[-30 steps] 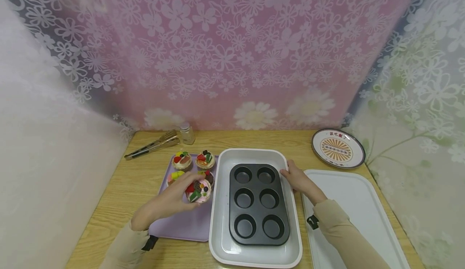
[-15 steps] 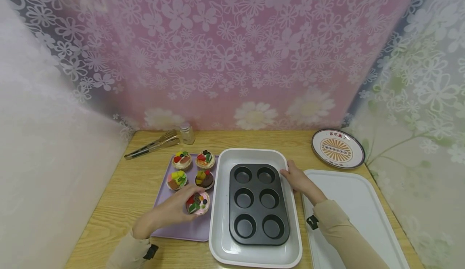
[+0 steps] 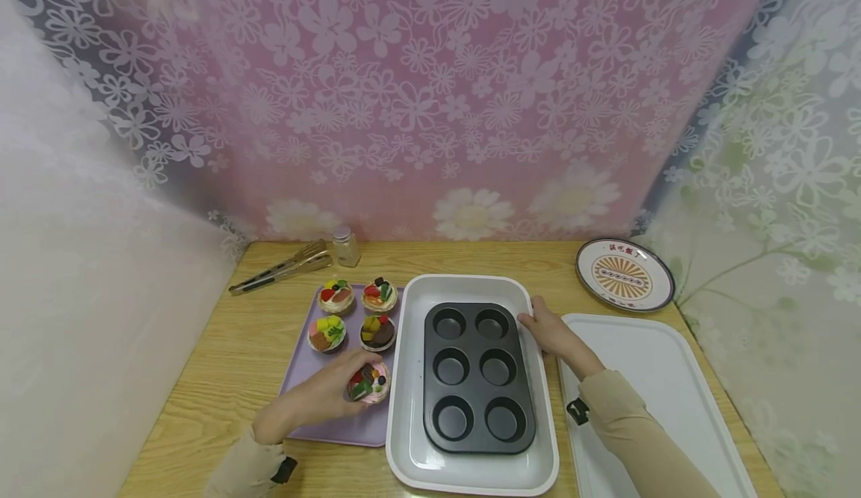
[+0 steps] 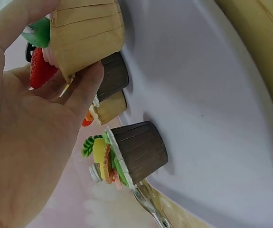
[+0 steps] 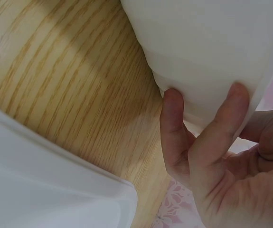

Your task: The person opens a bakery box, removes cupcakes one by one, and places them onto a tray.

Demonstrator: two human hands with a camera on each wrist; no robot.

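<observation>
My left hand grips a cupcake topped with pink cream, strawberry and green fruit slices, low over the near part of the purple tray. In the left wrist view its tan pleated cup sits between thumb and fingers, with the base right at the tray surface. Several other fruit-topped cupcakes stand behind it in two rows. My right hand holds the right rim of a deep white tray, fingertips pressed on its outer wall in the right wrist view. Inside this tray lies a dark muffin tin with bare cups.
A flat white tray lies to the right, partly under my right forearm. Behind it stands a patterned plate. At the back left are metal tongs and a small glass jar. Floral curtains close off the back and sides.
My left hand has moved toward the near side and lowered the pink-cream cupcake to the purple tray, uncovering the cupcakes behind. The right hand stays on the white tray's rim.
</observation>
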